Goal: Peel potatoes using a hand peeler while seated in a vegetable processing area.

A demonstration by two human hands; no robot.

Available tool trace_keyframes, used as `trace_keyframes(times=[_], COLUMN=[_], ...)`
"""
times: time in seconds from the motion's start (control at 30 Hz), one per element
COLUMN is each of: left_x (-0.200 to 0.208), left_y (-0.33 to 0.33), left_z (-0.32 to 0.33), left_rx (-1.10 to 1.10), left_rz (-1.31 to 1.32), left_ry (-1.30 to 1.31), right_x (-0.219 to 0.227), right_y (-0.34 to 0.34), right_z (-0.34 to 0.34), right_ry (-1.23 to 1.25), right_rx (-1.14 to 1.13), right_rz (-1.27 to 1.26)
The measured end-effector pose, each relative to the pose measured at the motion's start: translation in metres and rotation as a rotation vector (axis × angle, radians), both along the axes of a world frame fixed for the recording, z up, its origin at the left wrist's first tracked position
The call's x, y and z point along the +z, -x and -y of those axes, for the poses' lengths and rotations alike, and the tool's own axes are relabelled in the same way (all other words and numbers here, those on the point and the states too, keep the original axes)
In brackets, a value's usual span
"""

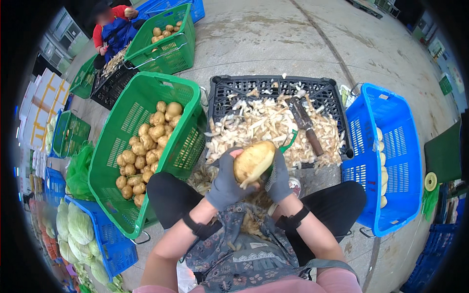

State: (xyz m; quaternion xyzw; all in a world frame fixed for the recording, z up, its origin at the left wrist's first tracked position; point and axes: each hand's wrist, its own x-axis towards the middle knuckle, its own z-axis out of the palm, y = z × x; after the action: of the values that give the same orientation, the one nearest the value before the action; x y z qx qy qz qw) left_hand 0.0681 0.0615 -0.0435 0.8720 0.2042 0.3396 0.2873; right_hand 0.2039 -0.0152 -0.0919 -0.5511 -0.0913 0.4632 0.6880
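In front of my lap, my gloved left hand (225, 180) grips a large, mostly peeled potato (254, 160), with a strip of peel hanging at its lower end. My gloved right hand (278, 179) is closed at the potato's right side around a green peeler (289, 141); part of the tool is hidden by the fingers. Just beyond my hands, a black plastic crate (229, 80) bears a heap of pale peelings (264, 122). A cleaver (305, 122) with a dark, dirty blade and wooden handle lies on the heap.
To my left stands a green crate (105, 151) of unpeeled potatoes (155, 132). At my right, a blue crate (398, 146) holds peeled potatoes (383, 173). Cabbages (78, 229) fill another blue crate (115, 239). Beyond, a co-worker (115, 31) sits beside a green crate (168, 53).
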Motion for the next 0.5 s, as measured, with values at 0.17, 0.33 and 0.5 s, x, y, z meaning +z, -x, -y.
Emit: trace_keyframes(times=[0.17, 0.33, 0.5], left_x=[0.009, 0.007, 0.021], left_y=[-0.007, 0.003, 0.011], left_z=[0.025, 0.027, 0.035], left_rx=[-0.078, -0.147, -0.006], left_rz=[0.383, 0.470, 0.191], left_ry=[1.538, 2.041, 1.093], right_x=[0.024, 0.025, 0.037], right_y=[0.007, -0.001, 0.020], right_z=[0.001, 0.014, 0.008], right_ry=[-0.306, 0.010, -0.257], right_rx=[0.073, 0.228, 0.199], right_rz=[-0.658, 0.743, -0.364])
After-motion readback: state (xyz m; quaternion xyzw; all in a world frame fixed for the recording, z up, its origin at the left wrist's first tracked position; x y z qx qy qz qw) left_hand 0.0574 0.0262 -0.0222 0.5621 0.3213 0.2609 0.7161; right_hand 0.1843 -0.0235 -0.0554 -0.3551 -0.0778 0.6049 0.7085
